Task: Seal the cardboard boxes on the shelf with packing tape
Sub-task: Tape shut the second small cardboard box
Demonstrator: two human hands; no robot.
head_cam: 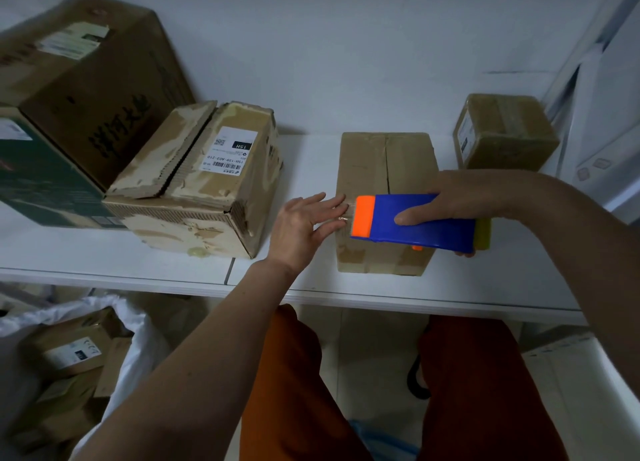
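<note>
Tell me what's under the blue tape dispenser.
The blue tape dispenser, gripped by the right hand, lies across the middle cardboard box. Clear tape runs from its orange end under the left hand's fingers. The box's seam beneath it is hidden.

Tape dispenser (415, 223): blue body, orange front end, yellow-green rear. Middle box (384, 170): plain brown cardboard. Worn box (204, 183): pale tan with torn patches and a white label printed in black. Large box (86, 80): dark brown. Shelf (311, 287): white. Trousers (298, 374): rust orange.
</note>
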